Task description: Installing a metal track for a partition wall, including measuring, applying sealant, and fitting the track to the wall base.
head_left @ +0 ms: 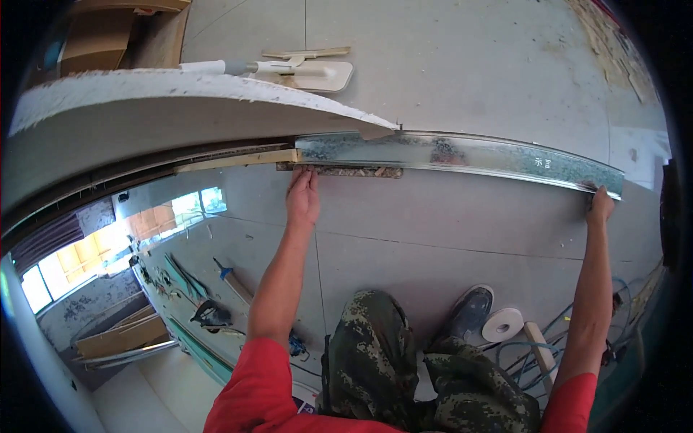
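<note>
A long galvanized metal channel (491, 155) stretches across the floor, its left end meeting a strip of pale wood (238, 160). At its far right end, the fingers of my right hand (600, 206) are closed on the near edge. My left hand (303, 198) is by the channel's left end, its fingers closed at a rough brown strip of board (361, 172) that lies along the channel's near edge. The fingertips there are partly hidden. A curved white-edged board (209, 84) stands over the left part and meets the channel's far edge near its middle.
A flat mop (317, 72) lies beyond the board. A caulking gun (232, 281) and scattered tools are at the left. Near my right foot are a white roll (503, 325), a wood piece (539, 353) and tangled hoses (516, 353). Cardboard (97, 36) stands far left.
</note>
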`<action>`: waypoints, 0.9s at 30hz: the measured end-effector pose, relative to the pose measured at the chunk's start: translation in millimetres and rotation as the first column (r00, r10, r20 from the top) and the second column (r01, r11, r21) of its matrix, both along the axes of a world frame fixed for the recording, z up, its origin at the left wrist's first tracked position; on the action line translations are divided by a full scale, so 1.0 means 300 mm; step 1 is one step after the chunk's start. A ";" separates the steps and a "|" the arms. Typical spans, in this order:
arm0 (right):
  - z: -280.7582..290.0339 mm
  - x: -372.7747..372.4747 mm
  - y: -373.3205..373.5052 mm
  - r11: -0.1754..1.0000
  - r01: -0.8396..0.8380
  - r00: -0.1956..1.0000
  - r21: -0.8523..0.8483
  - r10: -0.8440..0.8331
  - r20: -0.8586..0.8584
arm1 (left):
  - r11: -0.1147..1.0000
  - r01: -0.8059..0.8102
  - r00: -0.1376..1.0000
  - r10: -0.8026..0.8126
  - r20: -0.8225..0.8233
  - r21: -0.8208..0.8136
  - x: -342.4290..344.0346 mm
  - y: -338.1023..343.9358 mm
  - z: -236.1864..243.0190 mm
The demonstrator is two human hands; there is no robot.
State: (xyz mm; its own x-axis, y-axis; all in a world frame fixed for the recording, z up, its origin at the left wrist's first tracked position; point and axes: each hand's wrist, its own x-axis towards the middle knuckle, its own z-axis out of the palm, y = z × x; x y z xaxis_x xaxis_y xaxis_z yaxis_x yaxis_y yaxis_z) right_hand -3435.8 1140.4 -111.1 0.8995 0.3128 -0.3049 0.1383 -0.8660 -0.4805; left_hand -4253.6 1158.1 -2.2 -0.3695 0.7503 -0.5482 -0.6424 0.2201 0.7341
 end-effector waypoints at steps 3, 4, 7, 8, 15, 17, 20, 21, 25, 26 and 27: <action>0.036 0.051 -0.001 0.971 -0.147 0.981 -0.187 0.168 0.100 | 1.000 -0.009 1.000 0.009 0.027 0.008 0.035 0.006 0.001; 0.038 0.016 0.007 0.972 -0.142 0.982 -0.189 0.162 0.094 | 1.000 0.022 1.000 -0.022 -0.011 0.020 0.004 0.002 0.006; 0.132 -0.193 0.044 0.998 0.051 0.991 -0.042 -0.056 -0.123 | 0.999 0.044 0.996 -0.043 -0.082 0.005 -0.018 0.000 0.020; 0.056 -0.139 0.021 0.997 0.058 0.990 -0.046 -0.063 -0.123 | 1.000 0.026 0.994 -0.028 -0.107 -0.011 -0.013 0.004 0.027; -0.004 -0.014 0.006 0.950 -0.206 0.966 -0.236 0.236 0.108 | 0.999 0.052 0.992 -0.051 -0.112 0.005 0.002 -0.001 0.005; -0.002 0.025 0.000 0.972 -0.142 0.983 -0.189 0.162 0.091 | 0.997 0.080 0.991 -0.077 -0.106 0.022 0.013 0.003 -0.002; -0.002 0.038 -0.007 0.975 -0.140 0.986 -0.175 0.154 0.067 | 1.000 0.026 0.987 -0.027 -0.155 -0.006 0.036 0.006 -0.007; 0.000 0.036 -0.006 0.976 -0.138 0.987 -0.169 0.150 0.058 | 1.000 0.023 0.987 -0.024 -0.161 -0.008 0.025 0.008 -0.013; -0.007 0.015 0.025 0.982 -0.121 0.991 -0.147 0.128 0.037 | 1.000 0.002 0.992 -0.004 -0.128 -0.018 0.000 -0.001 -0.022; 0.014 0.022 0.013 0.981 -0.123 0.991 -0.149 0.130 0.037 | 0.999 -0.005 0.994 0.002 -0.112 -0.031 -0.004 -0.004 -0.020; 0.017 0.012 0.014 0.965 -0.193 0.978 -0.179 0.203 0.040 | 1.000 -0.010 0.993 0.006 -0.120 -0.030 -0.009 -0.006 -0.019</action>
State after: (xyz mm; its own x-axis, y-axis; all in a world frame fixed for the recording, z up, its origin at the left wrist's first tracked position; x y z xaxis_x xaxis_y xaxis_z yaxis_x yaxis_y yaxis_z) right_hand -3432.2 1144.7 -105.9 0.8425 0.4335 -0.3198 0.3382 -0.8877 -0.3123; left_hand -4256.4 1156.3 -7.8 -0.4399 0.7308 -0.5219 -0.5520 0.2383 0.7991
